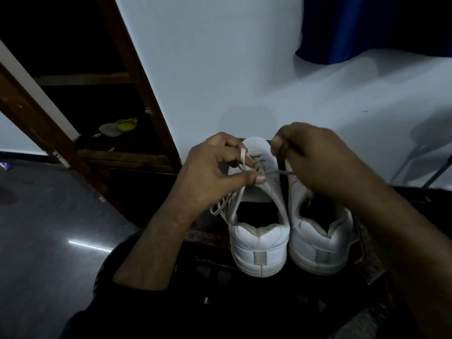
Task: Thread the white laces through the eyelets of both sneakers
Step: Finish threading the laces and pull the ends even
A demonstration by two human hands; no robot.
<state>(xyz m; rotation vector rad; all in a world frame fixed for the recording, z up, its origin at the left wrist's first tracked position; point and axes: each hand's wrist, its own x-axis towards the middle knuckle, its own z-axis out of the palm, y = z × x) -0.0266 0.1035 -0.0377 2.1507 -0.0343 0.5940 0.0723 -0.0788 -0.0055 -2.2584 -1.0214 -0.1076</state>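
Head view, left to right. Far left: dark wooden shelf unit (102,148) with a yellow-green sandal (118,126) on one board, well apart from the work. Further in: left hand (210,172), fingers curled, thumb and forefinger pinching a loop of thin white flat shoelace (244,189) over the tongue of the left white leather sneaker (259,245). Slack lace trailing down past the left wrist and off the outer side of that shoe; likely to snag under the forearm or drag out of a lower eyelet if pulled hard. Crossing strands bunched near the thumb tip; easy to feed an end through the wrong hole or twist the flat lace, given dim light and little contrast between lace and upper. Right of centre: right hand (315,160), fingers bent and pressed together, gripping the other end of the same lace, taut across toward the left hand. Uneven tension between the two ends likely to leave one side short. Right white leather sneaker (320,243) just beside the first, touching or nearly so, partly hidden under the right hand; lacing there impossible to tell. Both shoes heel-first on a dark low stool (367,265); a sharp tug apt to tip or slide the shoe forward.
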